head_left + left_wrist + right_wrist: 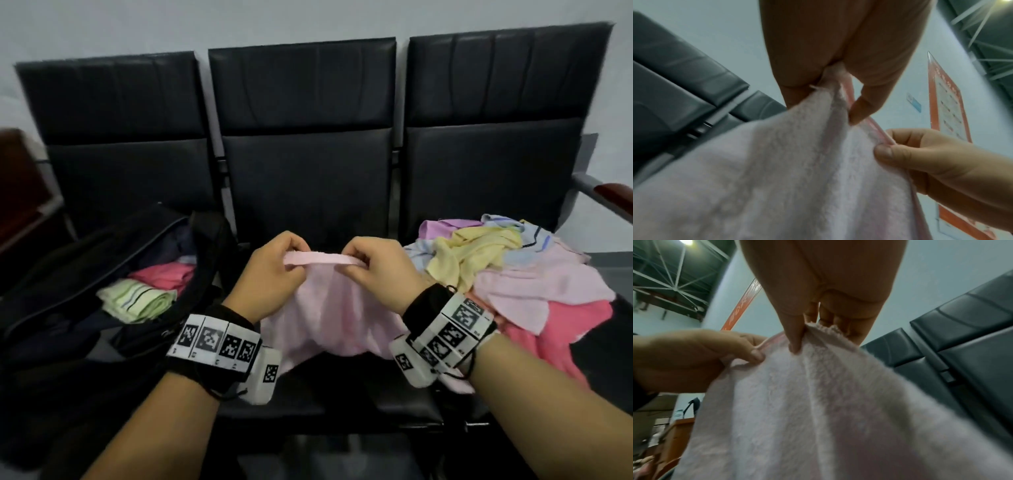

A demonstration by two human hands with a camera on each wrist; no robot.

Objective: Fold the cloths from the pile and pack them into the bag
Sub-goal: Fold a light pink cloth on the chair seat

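Both forearms reach in from the bottom of the head view, each with a band of black-and-white markers at the wrist. Left hand [274, 274] and right hand [376, 270] are curled and pinch the top hem of a pale pink cloth [335, 318], which hangs down between them over the middle seat [308, 185]. Only a short strip of hem shows between the 2 hands. At left, the open black bag [85, 274] holds a folded green cloth [137, 301] and a folded red cloth [164, 275]. At right, the pile [513, 274] lies on the right seat.

Seen from the left wrist, the cloth [787, 170] fills the lower part. Left fingers [865, 107] and thumb press the hem between them. The right hand [931, 155] pinches the same hem just beside.

From the right wrist, the cloth [818, 402] again lies closest. Right thumb and fingers [838, 321] clamp a corner, and the left hand [694, 356] pinches the hem near it.
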